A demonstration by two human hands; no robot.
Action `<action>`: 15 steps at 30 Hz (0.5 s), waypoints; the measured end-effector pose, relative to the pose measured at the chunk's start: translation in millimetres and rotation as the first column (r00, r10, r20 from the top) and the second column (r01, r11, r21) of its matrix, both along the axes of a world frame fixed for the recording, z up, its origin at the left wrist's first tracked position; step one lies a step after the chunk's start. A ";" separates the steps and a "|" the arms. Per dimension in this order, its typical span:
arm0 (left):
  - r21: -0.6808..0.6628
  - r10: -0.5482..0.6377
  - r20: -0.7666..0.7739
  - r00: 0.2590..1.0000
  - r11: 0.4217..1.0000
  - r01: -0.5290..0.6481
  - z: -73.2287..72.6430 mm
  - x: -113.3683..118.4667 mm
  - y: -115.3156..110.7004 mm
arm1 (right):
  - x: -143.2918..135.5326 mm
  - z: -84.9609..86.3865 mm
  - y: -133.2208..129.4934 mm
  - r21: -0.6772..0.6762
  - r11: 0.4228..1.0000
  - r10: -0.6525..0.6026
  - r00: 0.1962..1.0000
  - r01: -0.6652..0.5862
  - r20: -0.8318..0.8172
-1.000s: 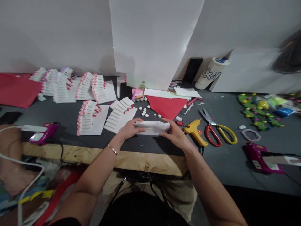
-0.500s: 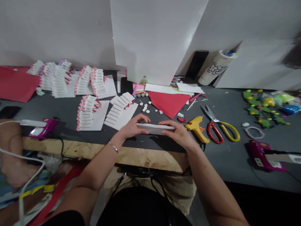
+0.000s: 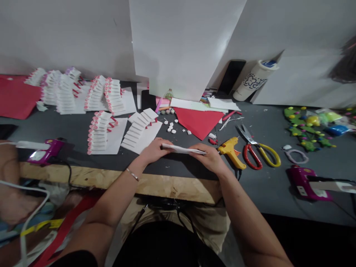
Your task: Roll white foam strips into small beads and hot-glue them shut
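Observation:
Between my two hands is a thin stack of white paper [image 3: 182,149], seen nearly edge-on above the front of the table. My left hand [image 3: 154,150] grips its left end, and my right hand [image 3: 209,158] is closed on the right end. Left of them lies a white card with a fan of folded white strips [image 3: 137,131]. A similar card with pink-edged strips [image 3: 99,133] is farther left. Beyond the paper are a red paper sheet [image 3: 198,120] and several small white pieces [image 3: 170,128]. A yellow glue gun [image 3: 233,152] lies just right of my right hand.
Scissors [image 3: 254,148] with red and yellow handles lie right of the glue gun. Purple power sockets [image 3: 307,183] stand at the right, with another at the left. A white tumbler [image 3: 254,79] leans by the wall. Another person's arm [image 3: 13,193] is at the lower left.
The paper stack has tilted, its broad front face now turned out of sight and its right end lower. My fingers have shifted around its ends. The view has moved slightly right.

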State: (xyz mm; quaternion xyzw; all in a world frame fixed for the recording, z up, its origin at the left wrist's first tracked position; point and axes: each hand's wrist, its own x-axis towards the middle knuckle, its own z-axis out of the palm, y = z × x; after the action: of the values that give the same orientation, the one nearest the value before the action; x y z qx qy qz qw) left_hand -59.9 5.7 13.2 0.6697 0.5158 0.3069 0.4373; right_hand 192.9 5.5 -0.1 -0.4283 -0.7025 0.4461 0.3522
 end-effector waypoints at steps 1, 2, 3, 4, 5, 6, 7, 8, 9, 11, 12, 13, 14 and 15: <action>-0.043 0.049 0.032 0.998 0.998 -0.047 -0.8 0.4 -0.7 | -0.3 -0.8 0.3 -0.020 0.998 -0.052 0.999 0.051 -0.009; -0.092 0.092 0.072 0.993 0.992 -0.085 -1.1 0.7 -1.7 | -0.5 -1.5 0.6 -0.048 0.993 -0.110 0.993 0.108 -0.031; -0.144 0.122 0.119 0.985 0.984 -0.105 -0.8 0.9 -2.7 | -0.7 -2.1 0.7 -0.083 0.984 -0.160 0.985 0.154 -0.059; -0.191 0.140 0.169 0.976 0.976 -0.107 -0.1 1.2 -3.6 | -0.8 -2.4 0.7 -0.121 0.977 -0.188 0.978 0.177 -0.086; -0.228 0.151 0.215 0.965 0.968 -0.100 0.7 1.5 -4.3 | -0.7 -2.6 0.6 -0.153 0.972 -0.194 0.975 0.177 -0.106; -0.257 0.155 0.250 0.956 0.962 -0.088 1.6 1.9 -4.6 | -0.6 -2.7 0.4 -0.176 0.971 -0.182 0.976 0.160 -0.117; -0.279 0.154 0.273 0.950 0.957 -0.075 2.2 2.2 -4.7 | -0.3 -2.6 0.2 -0.193 0.971 -0.167 0.979 0.142 -0.119; -0.296 0.154 0.287 0.945 0.953 -0.066 2.5 2.5 -4.4 | 0.0 -2.4 -0.1 -0.208 0.970 -0.154 0.982 0.129 -0.112; -0.309 0.156 0.293 0.943 0.949 -0.061 2.5 2.8 -3.9 | 0.4 -2.2 -0.3 -0.224 0.967 -0.150 0.983 0.124 -0.103; -0.324 0.169 0.289 0.942 0.944 -0.070 1.8 3.0 -2.9 | 1.1 -1.6 -0.5 -0.268 0.954 -0.165 0.982 0.136 -0.091; -0.327 0.178 0.281 0.943 0.942 -0.080 1.3 3.0 -2.6 | 1.3 -1.3 -0.4 -0.293 0.945 -0.176 0.981 0.144 -0.085; -0.329 0.184 0.271 0.945 0.940 -0.089 0.9 3.1 -2.5 | 1.3 -0.9 -0.3 -0.317 0.936 -0.188 0.979 0.154 -0.079; -0.331 0.185 0.262 0.947 0.939 -0.092 0.6 3.1 -2.5 | 1.3 -0.5 -0.2 -0.339 0.927 -0.198 0.978 0.162 -0.074; -0.335 0.179 0.258 0.949 0.938 -0.086 0.5 3.2 -2.8 | 1.2 0.0 0.1 -0.356 0.919 -0.207 0.976 0.168 -0.072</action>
State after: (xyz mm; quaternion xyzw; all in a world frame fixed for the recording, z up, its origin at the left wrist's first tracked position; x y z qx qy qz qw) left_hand -56.7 2.9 13.8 0.5022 0.5348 0.3413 0.5876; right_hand 194.1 5.6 -0.1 -0.5242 -0.5483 0.5497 0.3498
